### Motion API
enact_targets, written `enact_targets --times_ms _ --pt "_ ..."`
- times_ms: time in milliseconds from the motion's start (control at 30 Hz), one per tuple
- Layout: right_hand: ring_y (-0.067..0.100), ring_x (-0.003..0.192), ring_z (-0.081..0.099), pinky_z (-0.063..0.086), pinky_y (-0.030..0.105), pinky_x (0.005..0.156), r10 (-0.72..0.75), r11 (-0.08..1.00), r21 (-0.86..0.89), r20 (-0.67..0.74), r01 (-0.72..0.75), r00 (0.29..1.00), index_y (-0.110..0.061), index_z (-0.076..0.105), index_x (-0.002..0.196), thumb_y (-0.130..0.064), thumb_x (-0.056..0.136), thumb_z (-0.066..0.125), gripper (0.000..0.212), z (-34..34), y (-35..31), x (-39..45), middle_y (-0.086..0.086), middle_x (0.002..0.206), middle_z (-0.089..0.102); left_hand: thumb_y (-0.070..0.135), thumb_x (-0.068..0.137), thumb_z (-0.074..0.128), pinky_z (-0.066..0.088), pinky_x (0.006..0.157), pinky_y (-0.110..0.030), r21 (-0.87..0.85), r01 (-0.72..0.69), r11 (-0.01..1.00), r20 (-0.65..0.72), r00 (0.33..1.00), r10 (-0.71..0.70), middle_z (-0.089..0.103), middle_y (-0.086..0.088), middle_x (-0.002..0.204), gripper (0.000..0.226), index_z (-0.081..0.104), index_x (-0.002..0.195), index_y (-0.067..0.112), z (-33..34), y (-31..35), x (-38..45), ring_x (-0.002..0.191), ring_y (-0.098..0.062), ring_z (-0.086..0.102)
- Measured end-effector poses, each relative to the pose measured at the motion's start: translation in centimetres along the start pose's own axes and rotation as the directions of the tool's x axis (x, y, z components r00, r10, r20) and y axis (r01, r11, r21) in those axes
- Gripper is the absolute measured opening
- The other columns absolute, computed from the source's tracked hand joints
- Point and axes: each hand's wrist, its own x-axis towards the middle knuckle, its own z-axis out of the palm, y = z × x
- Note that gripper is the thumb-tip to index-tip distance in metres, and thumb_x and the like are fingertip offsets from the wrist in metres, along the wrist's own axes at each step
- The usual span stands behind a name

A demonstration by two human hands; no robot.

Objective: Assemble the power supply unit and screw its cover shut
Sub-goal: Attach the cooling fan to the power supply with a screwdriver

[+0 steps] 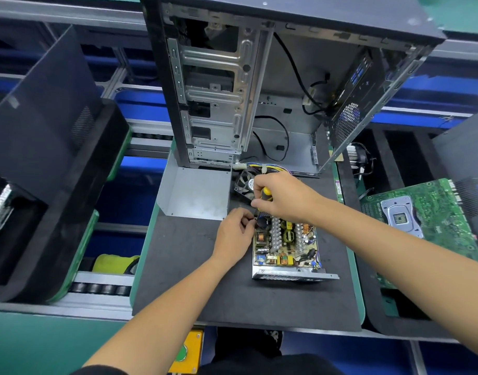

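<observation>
Right hand (282,197) grips yellow-black screwdriver (265,195), tip down at far left corner of open power supply (285,246); left hand (233,234) pinches there, near mat (178,266) centre.

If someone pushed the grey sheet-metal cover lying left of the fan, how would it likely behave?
The cover looks like thin folded sheet metal, so probably light and fairly stiff. Lying on the dark mat, it would likely slide, not roll. Its bare edges may be sharp.

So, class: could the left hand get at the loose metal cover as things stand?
Probably yes. The cover lies open on the mat just beyond the left hand, with nothing between them. That hand's fingers are busy at the supply's corner, though.
</observation>
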Motion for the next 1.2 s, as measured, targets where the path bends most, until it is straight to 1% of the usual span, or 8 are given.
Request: enact_targets --times_ms 200,333,567,667,733,967,1100,1200 --pt "0.0 0.064 0.043 0.032 0.025 0.054 0.022 0.999 0.041 -0.021 -0.021 1.0 -0.021 0.053 0.08 -0.03 0.089 0.065 0.017 -0.2 0.1 -0.5 -0.013 0.071 0.05 0.013 0.09 0.06 0.036 0.056 -0.013 -0.002 -0.006 1.0 0.0 1.0 0.006 0.052 0.008 0.072 0.007 0.058 0.088 0.02 0.0 -0.2 0.0 0.061 -0.004 0.045" --pt "0.007 0.067 0.048 0.039 0.032 0.057 0.04 0.997 0.067 -0.049 -0.037 0.998 -0.018 0.055 0.081 -0.03 0.089 0.064 0.017 -0.7 -0.1 -0.8 -0.008 0.074 0.055 0.01 0.091 0.059 0.038 0.059 -0.015 -0.022 -0.012 1.0 0.01 1.0 0.012 0.052 0.008 0.072 0.012 0.053 0.087 0.021 -0.1 -0.1 -0.2 0.064 -0.005 0.046" --pt "0.009 0.064 0.049 0.037 0.028 0.053 0.045 0.996 0.084 -0.066 -0.039 0.997 -0.018 0.056 0.08 -0.03 0.089 0.065 0.017 -0.8 -0.6 -1.1 -0.008 0.074 0.056 0.01 0.093 0.057 0.038 0.063 -0.013 -0.024 -0.024 0.999 0.025 0.999 0.024 0.054 0.007 0.076 0.01 0.055 0.091 0.02 -0.2 0.0 -0.5 0.073 -0.005 0.05" --pt "0.012 0.068 0.052 0.037 0.026 0.054 0.048 0.995 0.091 -0.07 -0.042 0.996 -0.018 0.056 0.081 -0.029 0.089 0.065 0.017 -0.8 -0.9 -1.2 -0.007 0.075 0.058 0.012 0.093 0.058 0.043 0.066 -0.021 -0.032 -0.009 0.999 0.03 1.0 0.01 0.055 0.003 0.078 0.006 0.057 0.097 0.017 -0.2 -0.1 -0.5 0.074 -0.009 0.052" --pt "0.006 0.065 0.05 0.033 0.022 0.053 0.049 0.994 0.103 -0.087 -0.04 0.995 -0.018 0.057 0.081 -0.029 0.089 0.066 0.017 -0.9 -0.9 -1.3 -0.007 0.076 0.059 0.011 0.093 0.058 0.044 0.067 -0.024 -0.042 -0.013 0.999 0.032 0.999 0.014 0.056 0.002 0.077 0.007 0.059 0.098 0.016 -0.2 -0.1 -0.5 0.075 -0.012 0.053" --pt "0.008 0.055 0.047 0.039 0.023 0.053 0.076 0.987 0.148 -0.096 -0.061 0.993 -0.023 0.055 0.078 -0.03 0.088 0.066 0.018 -1.5 -1.0 -1.5 -0.009 0.074 0.06 0.016 0.094 0.056 0.038 0.061 -0.01 -0.045 -0.022 0.999 -0.004 1.0 0.022 0.058 0.01 0.077 0.013 0.055 0.089 0.027 0.1 -0.1 -0.7 0.074 -0.004 0.053" --pt "0.014 0.066 0.055 0.042 0.027 0.058 0.08 0.984 0.165 -0.097 -0.064 0.992 -0.025 0.052 0.076 -0.03 0.088 0.067 0.02 -1.3 -0.9 -1.6 -0.009 0.075 0.06 0.016 0.094 0.057 0.038 0.062 -0.008 -0.046 -0.024 0.999 -0.006 1.0 0.024 0.058 0.013 0.076 0.012 0.056 0.09 0.027 0.0 0.1 -0.7 0.075 0.002 0.053" --pt "0.005 0.066 0.051 0.035 0.022 0.054 0.074 0.986 0.158 -0.095 -0.058 0.993 -0.023 0.054 0.078 -0.03 0.088 0.067 0.018 -1.0 -0.8 -1.6 -0.011 0.074 0.057 0.013 0.094 0.057 0.038 0.063 -0.007 -0.049 -0.017 0.999 0.004 1.0 0.017 0.057 0.014 0.076 0.012 0.057 0.09 0.025 -0.2 0.2 -0.6 0.075 0.003 0.053"
